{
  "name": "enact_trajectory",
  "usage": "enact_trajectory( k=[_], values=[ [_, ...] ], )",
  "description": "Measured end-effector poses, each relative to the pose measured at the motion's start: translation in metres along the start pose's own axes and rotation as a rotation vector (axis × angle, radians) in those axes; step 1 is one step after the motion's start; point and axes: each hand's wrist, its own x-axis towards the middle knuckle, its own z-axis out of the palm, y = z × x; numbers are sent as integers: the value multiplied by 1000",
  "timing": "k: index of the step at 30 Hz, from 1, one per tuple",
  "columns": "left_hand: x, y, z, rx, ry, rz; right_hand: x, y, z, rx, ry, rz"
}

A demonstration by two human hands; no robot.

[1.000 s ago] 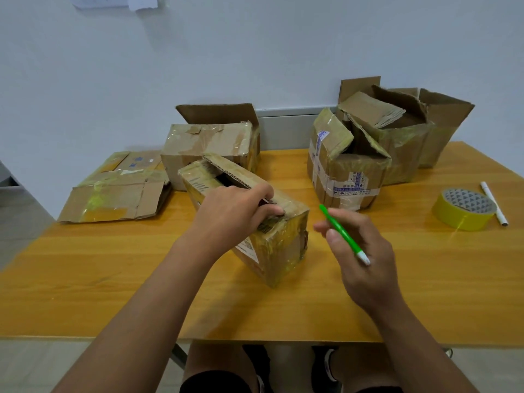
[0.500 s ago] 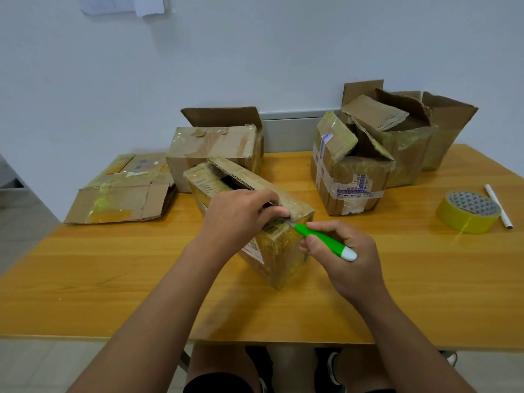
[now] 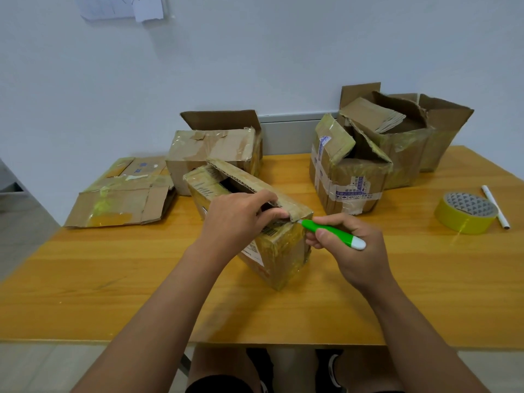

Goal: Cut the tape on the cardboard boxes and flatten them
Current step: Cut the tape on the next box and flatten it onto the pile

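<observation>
Cardboard boxes: one flattened box [image 3: 122, 194] lies left of the taped box [image 3: 255, 222] at the table's [image 3: 85, 293] middle, so that one looks done. The left hand [image 3: 238, 219] grips the taped box's top flap while the right hand [image 3: 351, 245] pinches a green cutter [image 3: 329, 232] at its corner. Four boxes remain standing, counting this one.

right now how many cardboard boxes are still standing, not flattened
5. One in the hands at table centre, one behind it, one with blue-printed tape at centre right, and two at the back right. More may be hidden behind those.
</observation>
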Motion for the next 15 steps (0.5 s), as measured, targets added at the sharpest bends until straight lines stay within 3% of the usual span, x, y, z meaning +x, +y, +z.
enact_trajectory(
  k=[15],
  values=[
    [-3,-3,1,-29,21,-3,4,0,-6,24,10,6]
  ],
)
